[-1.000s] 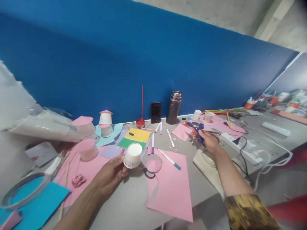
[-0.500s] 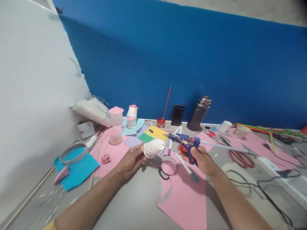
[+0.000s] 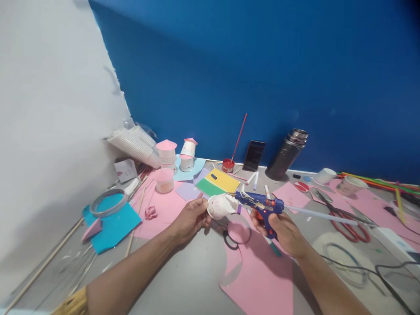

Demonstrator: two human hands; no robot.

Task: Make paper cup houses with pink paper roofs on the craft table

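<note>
My left hand [image 3: 192, 221] grips a small white paper cup [image 3: 219, 207] by its rim side, the cup tilted sideways. My right hand [image 3: 284, 229] is wrapped round the handle of a blue hot glue gun [image 3: 259, 201], with a long clear glue stick [image 3: 320, 214] running out of its back. The gun's nozzle is at the cup's upper edge; whether it touches cannot be made out. Beneath my hands lie a pink paper sheet [image 3: 262, 280], a pink disc [image 3: 239, 232] and black-handled scissors [image 3: 230, 240], partly covered.
Cups with pink paper roofs [image 3: 166, 153] stand at the back left, beside stacked paper cups [image 3: 131, 142]. A dark flask [image 3: 285, 155] and a phone [image 3: 254, 155] lean near the blue wall. Red-handled scissors [image 3: 349, 227] and black cables [image 3: 383, 271] lie at right; a tape roll [image 3: 110, 203] at left.
The glue gun's nozzle has come down and closer to the cup's upper edge. My view has shifted, so the table things appear moved slightly; both hands keep their hold.
</note>
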